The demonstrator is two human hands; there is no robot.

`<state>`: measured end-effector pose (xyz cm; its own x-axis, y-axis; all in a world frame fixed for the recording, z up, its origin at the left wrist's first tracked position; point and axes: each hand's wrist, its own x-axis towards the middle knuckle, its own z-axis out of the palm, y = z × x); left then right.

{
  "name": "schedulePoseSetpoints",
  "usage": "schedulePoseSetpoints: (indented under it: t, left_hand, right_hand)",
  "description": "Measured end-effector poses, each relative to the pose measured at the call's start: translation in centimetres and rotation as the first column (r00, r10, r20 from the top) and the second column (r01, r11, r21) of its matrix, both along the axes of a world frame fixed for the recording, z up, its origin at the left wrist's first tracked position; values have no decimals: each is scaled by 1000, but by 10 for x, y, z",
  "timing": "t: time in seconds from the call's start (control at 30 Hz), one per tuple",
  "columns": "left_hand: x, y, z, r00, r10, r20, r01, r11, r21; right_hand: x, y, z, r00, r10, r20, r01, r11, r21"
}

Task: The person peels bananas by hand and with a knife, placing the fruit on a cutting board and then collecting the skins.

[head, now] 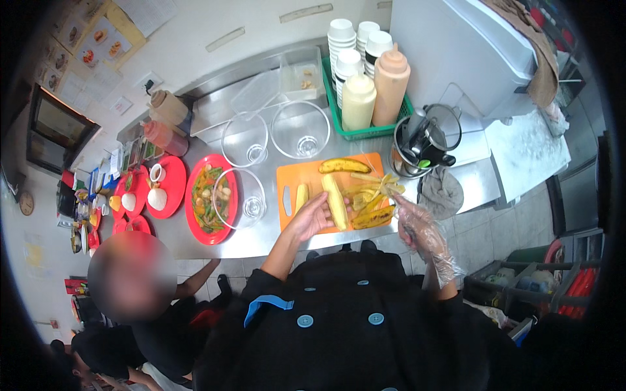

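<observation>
My bare left hand holds a peeled banana over the orange cutting board. On my right hand is a clear plastic glove, and its fingers pinch a strip of banana peel at the board's right edge. More peel lies in a heap between the hands. A yellow banana in its skin rests along the board's far side. Nearer me is a brown-spotted banana skin; whether it has fruit inside I cannot tell. Left of my left hand sits another peeled banana piece.
Clear plastic bowls and a red plate of vegetables stand to the left. A green basket holds squeeze bottles and paper cups. At right are a metal container of utensils and a grey cloth. A co-worker stands close on the left.
</observation>
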<state>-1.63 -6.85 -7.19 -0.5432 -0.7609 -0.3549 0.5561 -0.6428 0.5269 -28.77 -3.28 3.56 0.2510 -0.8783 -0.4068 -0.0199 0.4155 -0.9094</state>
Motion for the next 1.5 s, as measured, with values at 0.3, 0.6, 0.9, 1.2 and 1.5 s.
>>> schedulePoseSetpoints:
  t: [0.3,0.6,0.9,1.2,1.5]
  left_hand:
    - [-15,-9,6,994,87,60,-77,986,-148]
    - [-27,-10,6,979,180,-99,-190,976,-103]
    - [-27,-11,9,977,153,-147,-175,973,-150]
    - [-17,-13,20,999,40,-18,-43,980,-193]
    - [-15,-15,9,996,78,50,-70,987,-144]
  right_hand:
    - [14,-13,-47,862,-73,-501,23,994,-106]
    - [49,18,-11,966,212,-151,-217,976,-19]
    - [48,14,-19,946,181,-267,-221,967,-127]
    - [39,9,-1,960,161,-227,-182,980,-77]
    - [20,-4,3,998,17,-65,-26,990,-140]
